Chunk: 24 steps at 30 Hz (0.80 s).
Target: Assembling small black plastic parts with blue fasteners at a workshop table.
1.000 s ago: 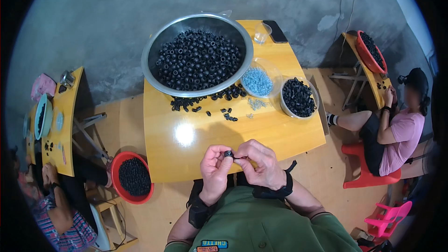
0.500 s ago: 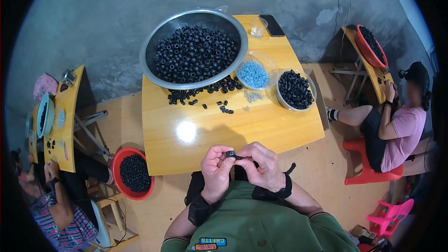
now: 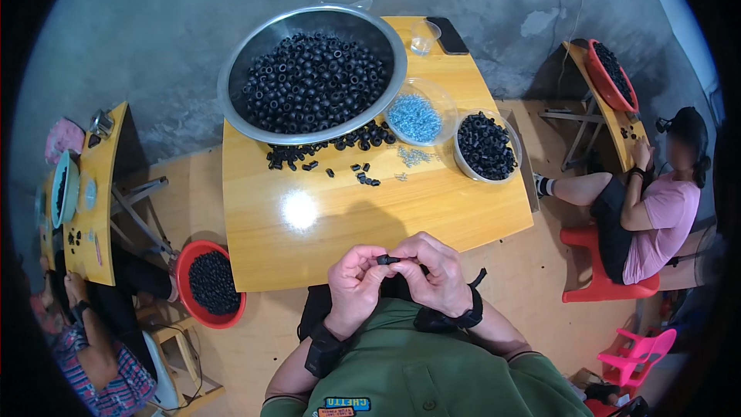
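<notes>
Close in front of my body, just off the table's near edge, my left hand (image 3: 355,284) and my right hand (image 3: 431,272) meet around a small black plastic part (image 3: 387,260). Thumb and fingers of both hands pinch it; the right fingers hide some of it. On the wooden table (image 3: 340,232) ahead stands a large steel bowl (image 3: 231,120) heaped with black ring-shaped parts (image 3: 316,81). To its right are a clear dish of small bluish metal pieces (image 3: 415,117) and a clear tub of black parts (image 3: 486,147). Loose black parts (image 3: 367,179) lie in front of the bowl.
A clear cup (image 3: 423,40) and a dark phone (image 3: 446,35) lie at the table's far edge. A red basin of black parts (image 3: 182,278) stands on the floor at left. Other people sit at side tables left and right, one on a red stool (image 3: 579,262).
The black part has turned between my fingers, so its round opening no longer faces up toward me. The whole view has shifted slightly. My hands stay together in nearly the same place.
</notes>
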Motion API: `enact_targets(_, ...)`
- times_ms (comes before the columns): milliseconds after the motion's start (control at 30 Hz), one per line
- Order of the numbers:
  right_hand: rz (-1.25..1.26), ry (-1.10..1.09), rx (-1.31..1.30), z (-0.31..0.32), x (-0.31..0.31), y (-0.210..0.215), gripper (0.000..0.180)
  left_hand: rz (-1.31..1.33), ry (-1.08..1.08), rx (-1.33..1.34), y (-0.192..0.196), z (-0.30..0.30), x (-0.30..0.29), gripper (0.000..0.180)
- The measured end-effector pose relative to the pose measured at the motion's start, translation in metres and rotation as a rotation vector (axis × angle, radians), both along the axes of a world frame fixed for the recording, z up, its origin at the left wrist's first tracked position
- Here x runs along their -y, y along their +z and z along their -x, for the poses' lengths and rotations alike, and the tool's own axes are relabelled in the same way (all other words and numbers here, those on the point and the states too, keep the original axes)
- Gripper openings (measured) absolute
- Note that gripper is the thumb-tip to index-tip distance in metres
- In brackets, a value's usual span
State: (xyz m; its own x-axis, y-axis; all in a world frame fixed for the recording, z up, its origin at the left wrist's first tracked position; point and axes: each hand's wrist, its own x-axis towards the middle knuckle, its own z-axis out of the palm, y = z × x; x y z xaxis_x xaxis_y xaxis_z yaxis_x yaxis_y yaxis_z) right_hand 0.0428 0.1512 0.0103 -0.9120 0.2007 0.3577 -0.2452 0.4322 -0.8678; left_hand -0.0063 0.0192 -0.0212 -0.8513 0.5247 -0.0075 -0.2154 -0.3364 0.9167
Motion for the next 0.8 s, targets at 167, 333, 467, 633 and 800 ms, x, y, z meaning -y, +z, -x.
enact_targets(167,-0.055,-0.022,0.016,0.0,-0.004,0.006,0.008,0.032,0.028,-0.02,-0.001,0.0,-0.003,0.012)
enact_targets(333,-0.147,-0.012,0.064,-0.005,-0.011,0.008,0.009,0.255,0.063,-0.297,-0.003,0.004,-0.002,0.014)
enact_targets(467,-0.09,0.002,0.105,-0.007,-0.013,0.013,0.009,0.265,0.042,-0.294,-0.006,0.001,-0.001,0.014)
enact_targets(633,-0.044,0.053,0.201,-0.013,-0.014,0.016,0.012,0.296,0.084,-0.293,-0.007,-0.004,-0.005,0.015)
enact_targets(800,0.015,-0.008,0.158,-0.014,-0.012,0.013,0.014,0.21,0.1,-0.198,0.0,-0.007,-0.008,0.013)
